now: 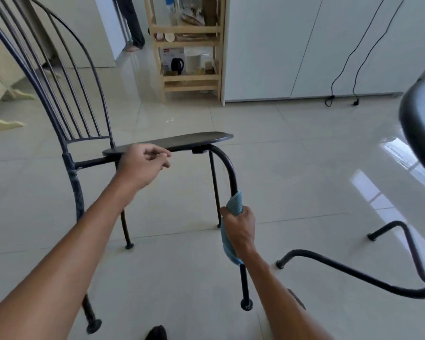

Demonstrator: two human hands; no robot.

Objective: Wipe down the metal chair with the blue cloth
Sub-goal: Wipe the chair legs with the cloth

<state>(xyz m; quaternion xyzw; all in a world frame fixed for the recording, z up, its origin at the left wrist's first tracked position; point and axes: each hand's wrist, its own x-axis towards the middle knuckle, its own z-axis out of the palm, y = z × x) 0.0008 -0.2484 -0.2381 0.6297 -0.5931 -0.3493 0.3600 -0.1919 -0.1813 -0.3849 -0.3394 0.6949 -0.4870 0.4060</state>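
Fingers: right hand (238, 229) grips one blue cloth (234, 202) on chair (182, 141) | left hand (142, 166) relaxed, empty

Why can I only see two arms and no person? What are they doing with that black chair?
The camera sits on the person's head and looks down, so you see only their arms and hands, as if through their own eyes. There is just this one picture. On the tiled floor stands a metal chair. The right hand grips a blue cloth wrapped round the chair's curved leg, to wipe it. The left hand floats by the seat's edge, fingers loosely curled, holding nothing that I can see. Another black metal frame pokes in on the right.
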